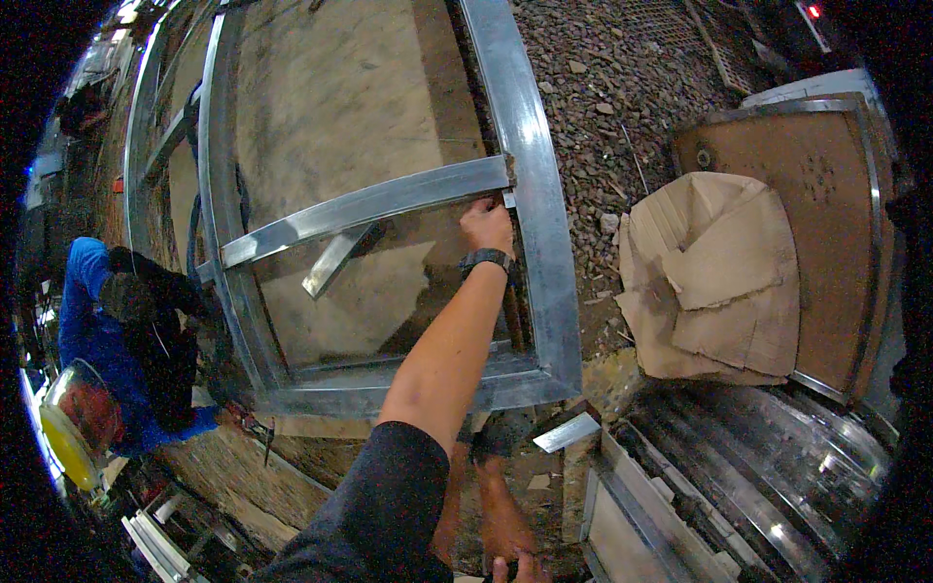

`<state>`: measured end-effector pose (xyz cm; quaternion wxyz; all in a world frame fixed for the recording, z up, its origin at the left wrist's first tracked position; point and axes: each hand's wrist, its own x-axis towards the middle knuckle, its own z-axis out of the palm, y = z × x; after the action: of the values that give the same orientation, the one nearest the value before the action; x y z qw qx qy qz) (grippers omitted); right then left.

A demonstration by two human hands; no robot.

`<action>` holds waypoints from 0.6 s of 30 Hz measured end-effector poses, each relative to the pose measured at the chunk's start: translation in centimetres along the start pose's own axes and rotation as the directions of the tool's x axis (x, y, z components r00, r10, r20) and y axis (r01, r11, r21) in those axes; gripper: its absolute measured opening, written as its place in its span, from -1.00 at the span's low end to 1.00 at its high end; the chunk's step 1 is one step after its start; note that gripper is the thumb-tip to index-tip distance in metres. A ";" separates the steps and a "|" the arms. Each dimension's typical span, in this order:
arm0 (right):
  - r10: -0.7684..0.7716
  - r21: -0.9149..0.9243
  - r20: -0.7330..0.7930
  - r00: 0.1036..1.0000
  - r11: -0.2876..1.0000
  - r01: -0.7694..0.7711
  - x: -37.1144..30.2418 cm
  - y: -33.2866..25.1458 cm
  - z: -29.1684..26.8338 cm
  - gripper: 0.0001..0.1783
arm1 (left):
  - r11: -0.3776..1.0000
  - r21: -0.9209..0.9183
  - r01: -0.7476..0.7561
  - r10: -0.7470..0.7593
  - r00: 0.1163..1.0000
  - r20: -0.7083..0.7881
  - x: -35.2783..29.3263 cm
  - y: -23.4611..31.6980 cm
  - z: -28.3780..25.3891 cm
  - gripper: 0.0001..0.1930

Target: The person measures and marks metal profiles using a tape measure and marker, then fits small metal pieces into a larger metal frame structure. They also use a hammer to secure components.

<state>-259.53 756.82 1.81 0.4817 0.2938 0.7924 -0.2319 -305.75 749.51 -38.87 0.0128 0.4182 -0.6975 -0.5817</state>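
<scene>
My left hand (488, 225), with a dark watch (488, 257) on its wrist, is closed at the right end of a metal crossbar (369, 209). Its knuckles sit just below the bar, beside the right side rail of a metal frame (530, 146). A small pale piece (509, 198) shows at its fingertips; what the fingers grip is mostly hidden. Only curled fingers of my right hand (520, 568) show at the lower edge, and whatever they hold cannot be made out. A short metal tube (337, 260) lies inside the frame, under the crossbar.
At left, a person in blue (86, 291) crouches by the frame, a hand near a dark tool (262, 430). A yellow-rimmed clear visor (73, 428) is close by. Gravel (593, 87), folded cardboard (724, 282), a brown panel (826, 194) and metal profiles (768, 476) lie at right.
</scene>
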 end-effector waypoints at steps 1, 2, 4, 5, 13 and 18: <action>-0.023 0.004 -0.013 1.000 1.000 0.023 0.0 0.0 -0.2 -0.33 | 0.999 -0.031 -0.034 0.033 0.999 -0.017 1.4 -1.8 0.1 -0.69; -0.039 0.002 -0.038 0.999 0.999 0.039 0.1 0.3 -0.2 -0.34 | 0.997 -0.069 -0.030 0.029 0.999 -0.014 2.0 -2.5 0.1 -0.70; -0.065 0.000 -0.092 0.994 0.998 0.066 0.0 1.0 0.4 -0.36 | 0.989 -0.145 -0.019 0.019 1.000 0.002 2.2 -2.9 -0.1 -0.73; -0.083 -0.023 -0.103 0.991 0.996 0.081 0.0 1.4 0.9 -0.36 | 0.986 -0.169 0.009 -0.003 0.999 0.038 1.9 -2.6 -0.1 -0.75; -0.079 -0.074 -0.064 0.995 0.994 0.074 0.7 0.7 -0.3 -0.39 | 0.936 -0.341 0.083 -0.062 0.996 0.071 0.0 0.1 -0.9 -0.91; -0.050 -0.052 -0.051 0.997 0.998 0.047 0.9 0.8 -0.1 -0.41 | 0.928 -0.346 0.139 -0.124 0.990 0.066 0.0 -1.6 0.7 -0.71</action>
<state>-259.39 757.69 1.01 0.4622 0.2683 0.8172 -0.2157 -305.19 750.08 -40.45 0.0330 0.4427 -0.5536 -0.7046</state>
